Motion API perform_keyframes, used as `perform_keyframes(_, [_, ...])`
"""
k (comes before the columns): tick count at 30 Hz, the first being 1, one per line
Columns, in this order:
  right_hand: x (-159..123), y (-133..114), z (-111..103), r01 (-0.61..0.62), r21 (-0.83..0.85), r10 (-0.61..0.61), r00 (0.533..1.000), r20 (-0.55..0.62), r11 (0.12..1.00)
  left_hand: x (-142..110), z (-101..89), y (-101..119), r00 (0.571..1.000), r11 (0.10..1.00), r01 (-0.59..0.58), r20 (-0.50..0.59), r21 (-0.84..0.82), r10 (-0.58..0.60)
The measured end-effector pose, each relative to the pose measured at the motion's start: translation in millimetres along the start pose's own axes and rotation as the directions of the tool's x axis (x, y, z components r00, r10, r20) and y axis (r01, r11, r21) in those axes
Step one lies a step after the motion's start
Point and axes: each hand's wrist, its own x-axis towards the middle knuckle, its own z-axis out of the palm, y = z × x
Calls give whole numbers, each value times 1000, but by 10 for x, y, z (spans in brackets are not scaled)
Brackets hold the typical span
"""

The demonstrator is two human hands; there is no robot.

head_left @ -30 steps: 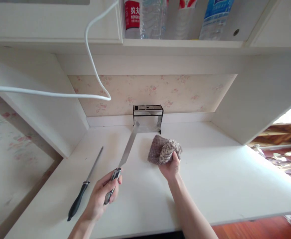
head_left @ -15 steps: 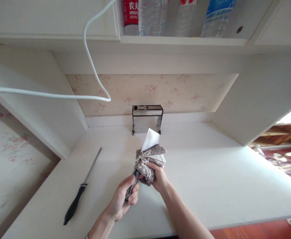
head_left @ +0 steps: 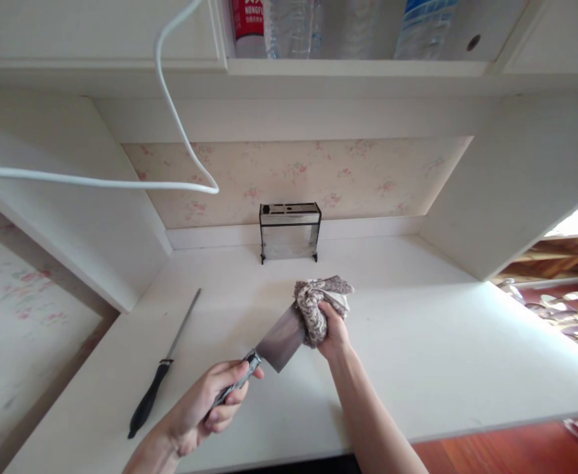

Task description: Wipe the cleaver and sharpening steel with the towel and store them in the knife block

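My left hand [head_left: 220, 395] is closed round the dark handle of a cleaver [head_left: 282, 337], whose broad metal blade points up and to the right. A bunched grey-brown and white cloth [head_left: 313, 309] is gripped in my right hand [head_left: 334, 332]. The cloth covers the far end of the blade, so that end is hidden. Left of my hands, a sharpening steel [head_left: 163, 368] with a black handle lies on the white counter [head_left: 392, 368].
A narrow metal knife block [head_left: 289, 240] with slots in its top stands by the back wall. Above hangs a shelf with several bottles [head_left: 291, 29]. A white cable [head_left: 180, 138] loops across the upper left. Side panels flank the counter.
My left hand has moved left and down with the cleaver, and my right hand has moved right and up with the cloth. More of the blade near the handle shows now.
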Motion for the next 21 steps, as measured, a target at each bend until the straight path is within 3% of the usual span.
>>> perform_keyframes(5, [42,-7,-32,68,20,-68,998,-3,997,-209,-63,170,997,992,55,-67,111,-48])
perform_keyframes(9, [194,-244,-147,220,105,-218,976,-30,970,-355,-164,209,984,958,86,-173,274,-39])
perform_keyframes(12, [222,-473,-199,322,182,-317,947,-59,929,-325,-172,171,946,895,37,-305,444,112])
perform_keyframes(14, [158,-555,-195,357,224,-369,929,10,907,-182,-117,111,874,774,-57,-344,630,344])
perform_keyframes(16, [67,-550,-187,340,222,-376,915,147,914,39,-15,33,797,578,-98,-284,810,533])
perform_keyframes(17, [27,-519,-192,318,205,-359,911,203,925,161,46,-7,781,478,-91,-236,874,579])
perform_keyframes(21, [-24,-306,-297,225,70,-235,930,283,972,578,293,-133,806,185,73,-167,980,567])
